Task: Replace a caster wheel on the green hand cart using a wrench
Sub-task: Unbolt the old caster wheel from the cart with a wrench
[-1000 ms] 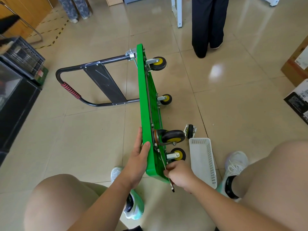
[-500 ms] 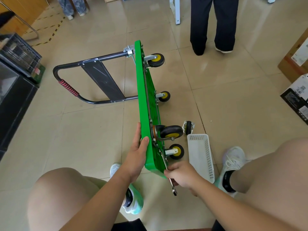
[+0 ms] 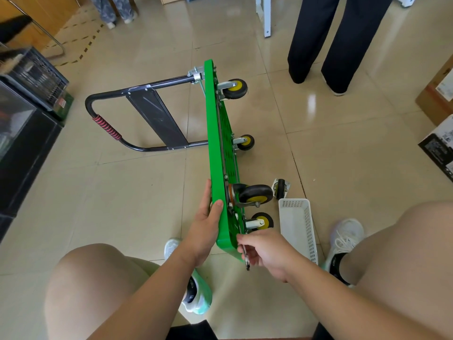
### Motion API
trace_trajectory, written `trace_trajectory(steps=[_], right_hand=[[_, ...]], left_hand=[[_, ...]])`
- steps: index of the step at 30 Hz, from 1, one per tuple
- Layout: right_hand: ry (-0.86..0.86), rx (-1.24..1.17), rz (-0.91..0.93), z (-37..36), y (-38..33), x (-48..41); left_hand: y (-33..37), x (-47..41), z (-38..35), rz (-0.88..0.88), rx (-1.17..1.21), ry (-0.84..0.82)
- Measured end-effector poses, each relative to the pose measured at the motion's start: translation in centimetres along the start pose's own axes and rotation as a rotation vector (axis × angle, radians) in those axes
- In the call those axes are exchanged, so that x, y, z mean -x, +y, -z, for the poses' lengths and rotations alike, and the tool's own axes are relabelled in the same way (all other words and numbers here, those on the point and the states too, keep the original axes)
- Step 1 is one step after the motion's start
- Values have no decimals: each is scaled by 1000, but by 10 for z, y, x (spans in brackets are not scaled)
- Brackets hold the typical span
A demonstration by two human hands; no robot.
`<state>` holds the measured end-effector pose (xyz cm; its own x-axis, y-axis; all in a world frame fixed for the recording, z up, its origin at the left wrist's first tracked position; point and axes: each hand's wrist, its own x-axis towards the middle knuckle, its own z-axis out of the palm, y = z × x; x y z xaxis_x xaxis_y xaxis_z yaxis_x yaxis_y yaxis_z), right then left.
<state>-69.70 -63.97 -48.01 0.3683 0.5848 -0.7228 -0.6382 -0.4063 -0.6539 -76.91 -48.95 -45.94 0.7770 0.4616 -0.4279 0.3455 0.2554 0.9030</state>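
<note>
1. Two hands work at the near end of the green hand cart (image 3: pixel 219 133). It stands on its long edge on the tiled floor, with its black handle (image 3: pixel 107 130) stretched out to the left.
2. The left hand (image 3: pixel 204 228) grips the deck near its end, fingers on the left face and thumb laid over the top edge.
3. The right hand (image 3: pixel 268 251) curls its fingers round a metal wrench (image 3: pixel 247 262) held against the underside just below the nearest caster wheel (image 3: pixel 262 220). The fingers hide the wrench's upper end.
4. Four wheels jut right from the underside, and a larger black one (image 3: pixel 255 193) sits just beyond the nearest.
5. One loose caster (image 3: pixel 282 188) lies on the floor at the far end of a white basket (image 3: pixel 297 229), which sits just beside the cart.
6. A bystander in black trousers (image 3: pixel 338 40) stands beyond the cart.
</note>
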Motion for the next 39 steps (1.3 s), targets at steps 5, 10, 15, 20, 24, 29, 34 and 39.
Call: trace_trajectory(steps=[5, 10, 15, 20, 24, 29, 34, 39], right_hand=[[15, -19, 6, -4, -6, -5], [37, 10, -1, -6, -7, -12], [60, 123, -22, -3, 1, -17], [123, 362, 12, 0, 14, -29], [110, 508, 60, 2, 24, -40], [148, 652, 169, 10, 29, -50], [132, 689, 194, 15, 29, -45], [145, 684, 116, 25, 29, -36]], left_hand=[[1, 0, 0, 8, 7, -8], [1, 1, 0, 6, 2, 2], [0, 0, 1, 7, -7, -5], [-2, -1, 2, 3, -3, -12], [-2, -1, 3, -3, -1, -7], [-1, 0, 1, -1, 15, -13], [1, 0, 0, -10, 19, -8], [1, 1, 0, -16, 15, -2]])
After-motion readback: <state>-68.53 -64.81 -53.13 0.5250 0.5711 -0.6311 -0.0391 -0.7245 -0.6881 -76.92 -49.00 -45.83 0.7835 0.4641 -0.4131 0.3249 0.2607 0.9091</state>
